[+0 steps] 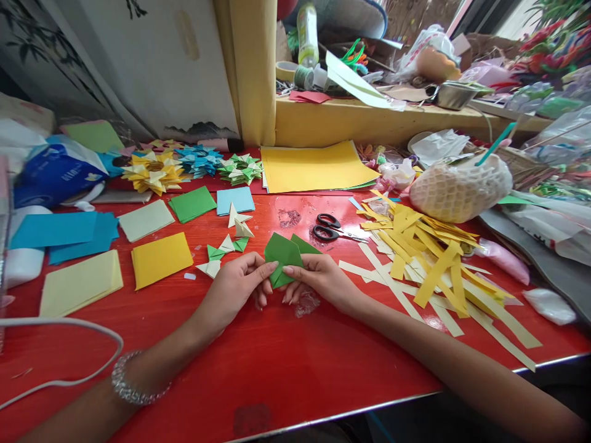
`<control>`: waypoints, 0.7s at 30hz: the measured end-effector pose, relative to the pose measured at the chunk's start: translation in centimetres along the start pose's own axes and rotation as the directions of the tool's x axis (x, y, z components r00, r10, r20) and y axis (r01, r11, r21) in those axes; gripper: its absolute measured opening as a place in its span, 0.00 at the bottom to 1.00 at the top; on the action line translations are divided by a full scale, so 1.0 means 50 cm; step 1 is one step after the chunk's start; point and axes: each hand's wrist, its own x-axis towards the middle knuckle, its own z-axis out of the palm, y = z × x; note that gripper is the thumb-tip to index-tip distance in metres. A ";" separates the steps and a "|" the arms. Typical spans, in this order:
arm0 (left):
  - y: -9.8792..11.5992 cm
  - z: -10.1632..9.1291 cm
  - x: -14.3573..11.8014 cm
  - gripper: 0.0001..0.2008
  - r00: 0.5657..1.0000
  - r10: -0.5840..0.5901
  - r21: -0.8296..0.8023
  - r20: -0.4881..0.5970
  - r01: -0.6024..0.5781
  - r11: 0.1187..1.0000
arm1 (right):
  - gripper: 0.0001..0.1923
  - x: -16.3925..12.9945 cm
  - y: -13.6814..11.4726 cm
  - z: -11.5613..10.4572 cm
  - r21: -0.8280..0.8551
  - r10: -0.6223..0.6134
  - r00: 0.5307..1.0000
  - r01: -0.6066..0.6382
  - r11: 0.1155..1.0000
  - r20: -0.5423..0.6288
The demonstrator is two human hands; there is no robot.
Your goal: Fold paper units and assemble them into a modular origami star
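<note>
Head: green paper (281, 253) over red table (295, 375), ledge (369, 126) behind.

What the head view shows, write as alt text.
A person's left hand and right hand hold folded green paper over a red table. Scissors lie beyond, paper strips to the right, coloured paper stacks to the left.

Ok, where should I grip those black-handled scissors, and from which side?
Probably by the handle loops, from above and the left: the scissors lie flat, loops leftward, blades pointing right toward the paper strips. The right hand is nearer, but it's holding folded green paper.
</note>
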 end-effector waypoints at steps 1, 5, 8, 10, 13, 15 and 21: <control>-0.002 0.001 -0.001 0.13 1.000 0.005 0.018 -0.006 -0.005 1.000 | 0.14 0.000 -0.001 0.001 0.001 0.000 1.000 0.000 1.000 -0.003; -0.006 0.002 0.001 0.11 0.999 0.019 0.046 0.038 -0.020 0.999 | 0.14 -0.003 -0.002 0.005 -0.016 -0.020 0.999 0.019 1.000 -0.029; -0.008 0.003 0.004 0.09 0.994 0.028 0.023 0.101 -0.031 0.999 | 0.14 -0.004 -0.002 0.007 -0.028 -0.042 0.997 0.040 0.999 -0.067; -0.008 0.004 0.005 0.08 0.992 0.037 0.010 0.124 -0.038 0.999 | 0.14 -0.004 -0.001 0.007 -0.035 -0.038 0.995 0.035 0.999 -0.091; -0.009 0.005 0.004 0.09 0.989 0.042 0.022 0.139 -0.045 0.999 | 0.15 -0.005 0.003 0.007 -0.053 -0.020 0.995 0.015 0.999 -0.099; -0.008 0.006 0.003 0.11 0.987 0.035 0.029 0.154 -0.040 0.999 | 0.16 -0.007 0.006 0.007 -0.073 -0.016 0.994 0.008 0.997 -0.104; -0.001 0.003 -0.001 0.10 0.999 0.031 0.038 0.038 -0.032 0.999 | 0.20 -0.013 0.003 0.013 -0.187 0.010 0.996 -0.027 0.982 -0.093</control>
